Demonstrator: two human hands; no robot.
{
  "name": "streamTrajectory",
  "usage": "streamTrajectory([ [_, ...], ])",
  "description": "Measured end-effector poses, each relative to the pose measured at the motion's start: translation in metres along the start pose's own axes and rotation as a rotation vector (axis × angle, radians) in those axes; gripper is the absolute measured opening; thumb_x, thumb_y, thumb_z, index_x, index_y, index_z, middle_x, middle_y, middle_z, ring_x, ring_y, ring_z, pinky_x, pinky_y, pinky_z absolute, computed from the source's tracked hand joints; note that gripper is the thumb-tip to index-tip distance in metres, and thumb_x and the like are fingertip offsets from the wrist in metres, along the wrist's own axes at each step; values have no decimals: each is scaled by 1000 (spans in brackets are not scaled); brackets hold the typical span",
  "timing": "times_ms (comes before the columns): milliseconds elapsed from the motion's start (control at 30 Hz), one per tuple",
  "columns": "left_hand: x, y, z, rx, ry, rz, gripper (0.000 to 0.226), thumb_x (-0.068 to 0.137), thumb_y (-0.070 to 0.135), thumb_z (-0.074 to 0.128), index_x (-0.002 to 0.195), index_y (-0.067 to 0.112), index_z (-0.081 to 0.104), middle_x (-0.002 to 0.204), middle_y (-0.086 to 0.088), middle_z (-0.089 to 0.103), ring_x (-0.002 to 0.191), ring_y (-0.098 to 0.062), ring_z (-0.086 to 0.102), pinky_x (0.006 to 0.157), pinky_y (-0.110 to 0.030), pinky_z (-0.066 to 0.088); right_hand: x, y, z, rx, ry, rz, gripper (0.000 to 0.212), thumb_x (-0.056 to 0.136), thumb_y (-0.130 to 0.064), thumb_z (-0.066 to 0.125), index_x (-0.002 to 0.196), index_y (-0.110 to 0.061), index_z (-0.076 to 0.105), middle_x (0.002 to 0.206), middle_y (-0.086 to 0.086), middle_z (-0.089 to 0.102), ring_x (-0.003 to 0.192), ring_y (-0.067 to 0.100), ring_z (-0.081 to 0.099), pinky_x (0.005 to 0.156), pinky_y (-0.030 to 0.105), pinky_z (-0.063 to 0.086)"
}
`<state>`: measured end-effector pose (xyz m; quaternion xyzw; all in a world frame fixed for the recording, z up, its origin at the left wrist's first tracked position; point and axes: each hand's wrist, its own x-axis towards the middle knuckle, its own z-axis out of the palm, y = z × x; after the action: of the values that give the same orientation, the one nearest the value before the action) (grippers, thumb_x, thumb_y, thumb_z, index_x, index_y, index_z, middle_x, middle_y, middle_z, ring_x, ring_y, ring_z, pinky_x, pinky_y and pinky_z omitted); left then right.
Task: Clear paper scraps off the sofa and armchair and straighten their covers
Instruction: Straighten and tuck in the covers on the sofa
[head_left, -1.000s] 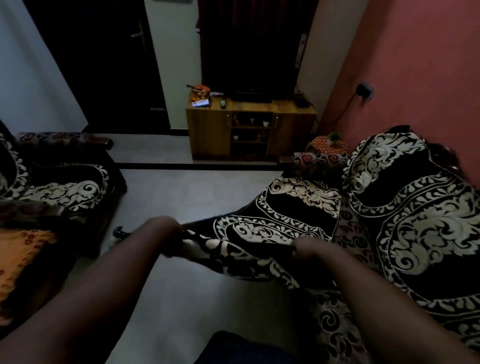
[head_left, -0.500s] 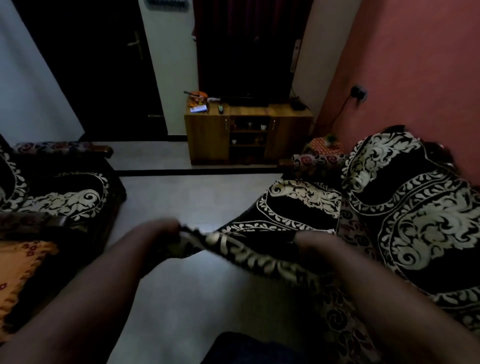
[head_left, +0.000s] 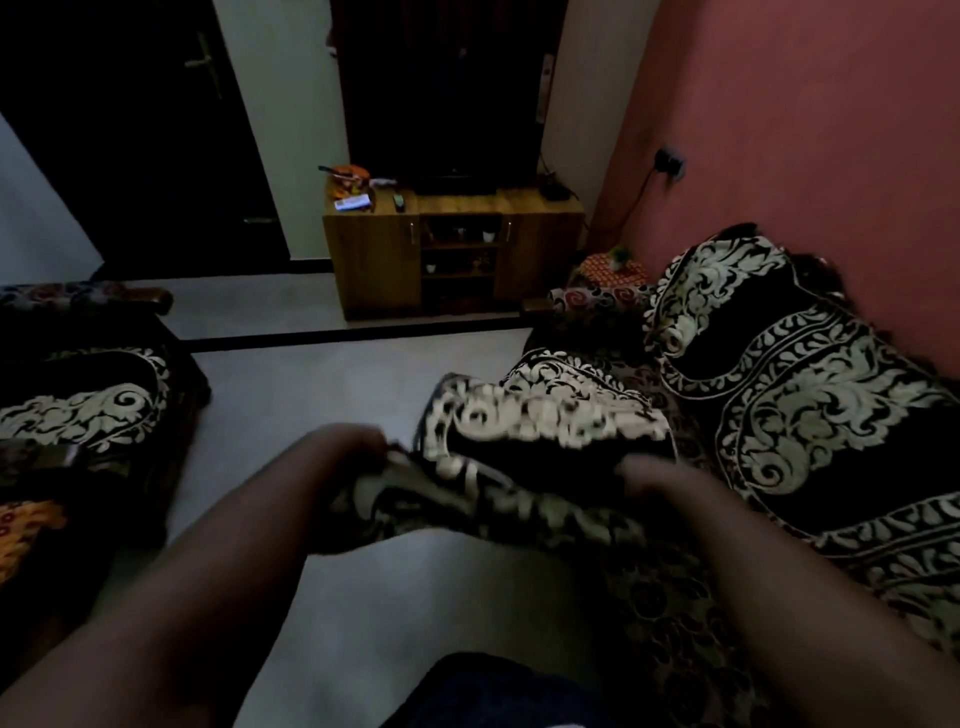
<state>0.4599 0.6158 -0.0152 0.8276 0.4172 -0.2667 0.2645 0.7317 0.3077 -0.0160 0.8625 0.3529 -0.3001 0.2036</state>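
A black cover with a cream floral pattern (head_left: 545, 415) lies over the sofa (head_left: 810, 374) on the right. Its front edge is lifted off the seat and bunched, blurred with motion. My left hand (head_left: 353, 447) grips the left end of that edge over the floor. My right hand (head_left: 649, 478) grips the edge further right, near the seat front. An armchair (head_left: 93, 405) with a matching cover stands at the left. No paper scraps show in this dim view.
Pale tiled floor (head_left: 322, 405) runs between armchair and sofa. A wooden TV cabinet (head_left: 452, 249) with small items on top stands against the far wall, a dark door (head_left: 135, 135) to its left. A small orange-covered stool (head_left: 613, 270) sits beyond the sofa's arm.
Both hands have raised the cover's front edge and drawn it toward the sofa, so the cloth now billows up and folds over the seat instead of hanging stretched out.
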Motion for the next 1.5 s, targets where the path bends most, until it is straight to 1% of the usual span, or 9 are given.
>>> streamTrajectory([
  [200,-19,51,-30,-181,829,161,52,88,22,62,135,42,56,118,-9,69,102,-33,67,79,-38,53,-36,0,-56,532,983,126,57,89,-7,44,137,-35,58,119,11,69,105,35,66,86,41,55],
  [400,-4,1,25,227,86,173,36,96,20,59,128,4,64,128,-14,66,117,-35,64,72,-32,55,-24,1,9,-55,105,1,38,88,-21,57,125,-23,66,128,9,66,108,26,65,88,33,52],
  [600,-25,20,-81,-649,613,202,20,91,21,61,104,24,75,101,-5,74,96,-30,70,81,-35,55,-64,-22,-110,654,792,69,60,87,-6,47,136,-39,58,132,8,64,109,32,64,91,40,56],
  [767,-56,28,-90,-430,663,243,13,97,26,53,93,24,66,102,-8,70,95,-30,65,88,-40,55,-58,-52,-128,468,675,-31,28,95,-25,49,117,-30,66,124,10,67,108,32,64,85,34,48],
  [900,-73,14,-122,-470,1076,160,35,95,22,54,126,33,65,121,-8,70,109,-33,65,86,-39,51,-68,-44,-158,569,993,19,41,96,-11,49,130,-29,65,125,11,68,110,34,64,86,32,48],
  [1067,-78,-8,-115,-39,368,99,28,95,22,62,122,17,66,109,-11,69,96,-31,67,88,-40,56,-66,-50,-161,104,448,-136,31,98,-17,56,126,-26,66,131,10,64,113,30,62,92,31,48],
  [1200,-87,-14,-137,-74,948,39,34,98,23,49,125,39,64,118,-9,68,102,-35,67,86,-42,56,-63,-58,-154,217,810,-95,35,96,-26,51,126,-40,64,127,2,63,111,32,62,88,37,50],
  [1300,-88,-20,-121,108,745,49,25,95,30,54,117,33,66,112,-6,69,100,-30,67,87,-38,55,-56,-68,-139,77,466,-156,37,91,-27,52,126,-32,65,131,7,63,109,29,62,94,36,51],
  [1500,-80,-22,-133,64,906,15,28,98,22,51,120,30,65,107,-10,69,96,-33,67,83,-40,56,-59,-64,-157,138,714,-145,40,95,-18,51,123,-43,64,130,2,64,115,32,61,90,36,49],
])
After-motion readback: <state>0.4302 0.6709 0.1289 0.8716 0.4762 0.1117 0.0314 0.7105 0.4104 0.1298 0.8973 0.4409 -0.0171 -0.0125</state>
